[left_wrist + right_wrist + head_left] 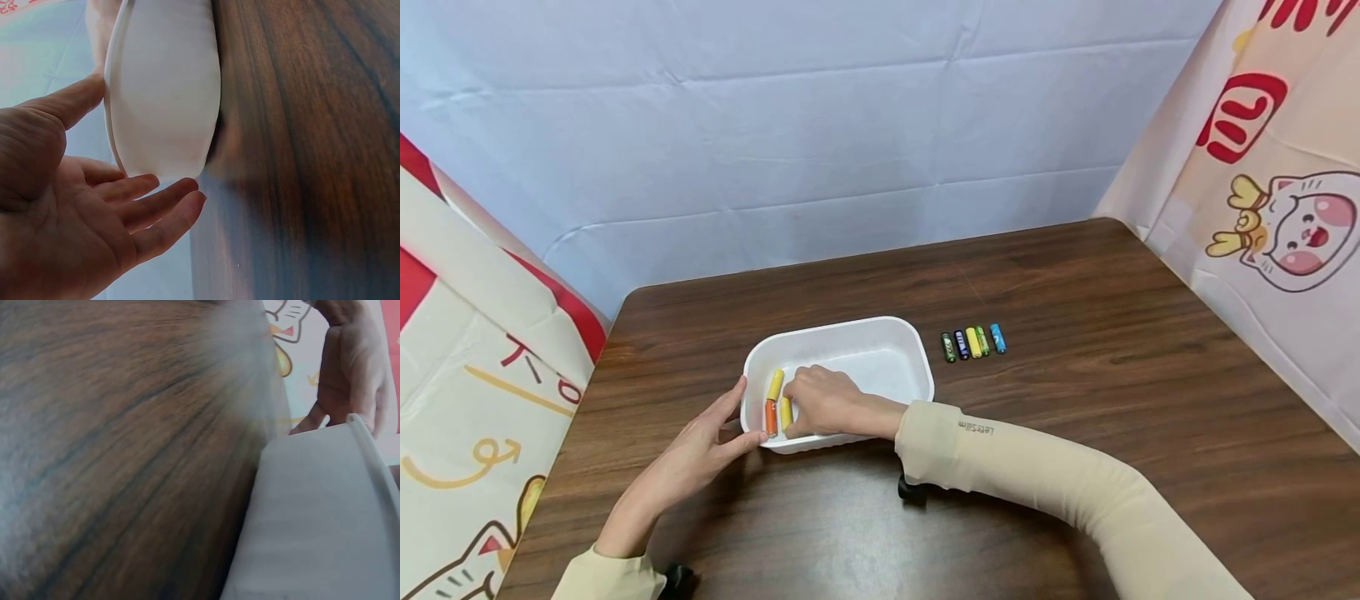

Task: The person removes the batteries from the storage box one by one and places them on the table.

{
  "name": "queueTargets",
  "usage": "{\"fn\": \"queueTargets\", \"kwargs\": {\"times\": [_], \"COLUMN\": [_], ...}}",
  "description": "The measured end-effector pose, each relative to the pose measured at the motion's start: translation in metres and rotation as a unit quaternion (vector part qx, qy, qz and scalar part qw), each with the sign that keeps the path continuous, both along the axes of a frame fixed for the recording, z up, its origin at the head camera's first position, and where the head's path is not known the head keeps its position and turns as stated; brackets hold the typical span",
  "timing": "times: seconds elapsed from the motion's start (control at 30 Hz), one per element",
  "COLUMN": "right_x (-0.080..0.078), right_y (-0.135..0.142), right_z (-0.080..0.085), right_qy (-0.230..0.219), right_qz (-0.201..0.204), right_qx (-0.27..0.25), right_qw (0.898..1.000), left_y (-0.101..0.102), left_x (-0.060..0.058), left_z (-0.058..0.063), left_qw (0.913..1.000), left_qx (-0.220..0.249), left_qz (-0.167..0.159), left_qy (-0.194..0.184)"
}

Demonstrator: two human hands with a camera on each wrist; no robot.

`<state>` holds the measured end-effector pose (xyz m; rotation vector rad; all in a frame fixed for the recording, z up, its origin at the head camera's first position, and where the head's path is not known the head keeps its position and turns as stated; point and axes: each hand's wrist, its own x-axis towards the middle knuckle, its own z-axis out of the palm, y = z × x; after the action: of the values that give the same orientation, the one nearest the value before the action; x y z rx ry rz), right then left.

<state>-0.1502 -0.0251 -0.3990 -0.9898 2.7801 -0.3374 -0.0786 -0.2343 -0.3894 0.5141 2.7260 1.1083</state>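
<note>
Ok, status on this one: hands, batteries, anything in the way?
Left hand touching white tray. Right hand inside, pinching yellow battery; second yellow battery, orange battery alongside. Five batteries right of tray. No obstruction visible.

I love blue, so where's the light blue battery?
In the head view, the light blue battery lies on the brown table, right of the white tray, nearest a green battery.

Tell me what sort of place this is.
Probably a makeshift booth set up for filming, though I can't be sure: a plain pale sheet hangs behind the brown table, and cartoon-printed cloth hangs at both sides.
</note>
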Motion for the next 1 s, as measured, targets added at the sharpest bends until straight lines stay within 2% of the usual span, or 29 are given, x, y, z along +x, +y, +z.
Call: {"fn": "queueTargets", "kwargs": {"times": [0.23, 0.37, 0.57, 0.8, 0.9, 1.0], "right_x": [-0.002, -0.005, -0.014, -0.02, -0.022, -0.023], "right_y": [0.013, 0.033, 0.077, 0.135, 0.161, 0.186], "right_z": [0.01, 0.019, 0.043, 0.074, 0.084, 0.09], "right_qy": [-0.014, -0.002, 0.018, 0.038, 0.047, 0.053], "right_qz": [-0.023, -0.005, 0.044, 0.043, 0.029, 0.005], "right_qx": [-0.057, -0.119, -0.212, -0.287, -0.292, -0.283], "right_qw": [0.998, 0.993, 0.976, 0.956, 0.955, 0.958], "left_y": [0.0, 0.001, 0.001, 0.001, 0.001, 0.002], "left_x": [0.0, 0.001, 0.002, 0.002, 0.002, 0.001], "left_z": [0.001, 0.001, 0.001, 0.002, 0.002, 0.002], "left_qw": [1.0, 1.0, 0.9999, 0.9998, 0.9997, 0.9997], "left_qx": [-0.008, -0.01, -0.015, -0.019, -0.023, -0.023], "left_qz": [0.002, 0.002, 0.006, 0.008, 0.007, 0.005], "left_qy": [-0.001, 0.001, 0.002, 0.001, 0.002, 0.001]}}
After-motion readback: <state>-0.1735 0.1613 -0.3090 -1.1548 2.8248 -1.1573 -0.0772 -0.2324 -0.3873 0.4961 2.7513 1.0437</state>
